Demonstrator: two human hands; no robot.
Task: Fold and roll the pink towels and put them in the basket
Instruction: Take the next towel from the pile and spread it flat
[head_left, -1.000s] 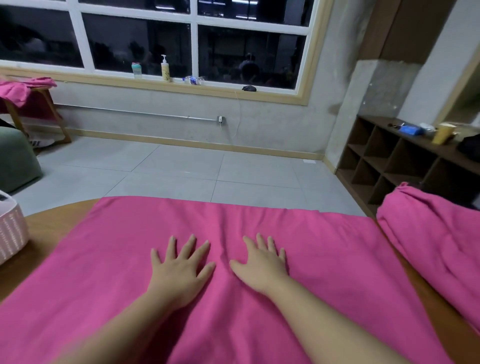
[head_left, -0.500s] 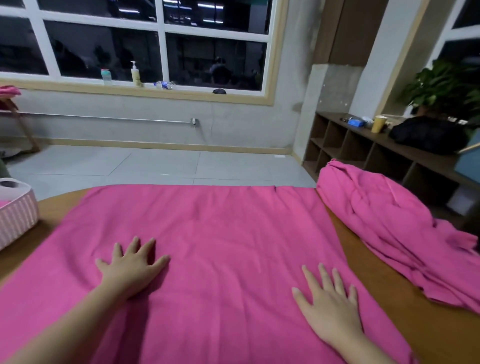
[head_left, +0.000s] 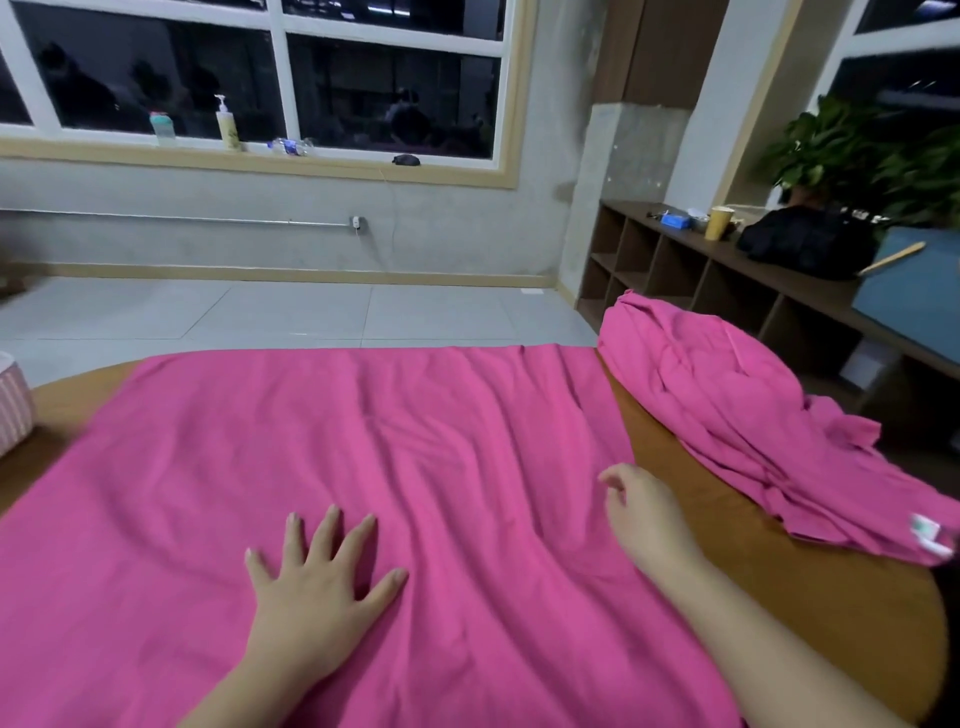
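Observation:
A large pink towel (head_left: 322, 457) lies spread over the round wooden table (head_left: 810, 587), wrinkled across its right half. My left hand (head_left: 317, 587) presses flat on the towel with its fingers spread, near the front middle. At the towel's right edge is my right hand (head_left: 641, 512), its fingers curled over the cloth; whether it holds the edge is unclear. A second pink towel (head_left: 727, 415) lies crumpled at the table's right side, with a white label at its near corner. The pink striped basket (head_left: 13, 415) shows at the far left edge.
Beyond the table are a grey tiled floor (head_left: 291, 312) and a window wall with bottles on the sill. A wooden cubby shelf (head_left: 691, 270) with a black bag, a cup and a plant stands at the right.
My right hand has moved to the towel's right edge and curled its fingers. My left hand has slid rightward towards the middle. New wrinkles have formed in the towel's right half, and the view has turned right.

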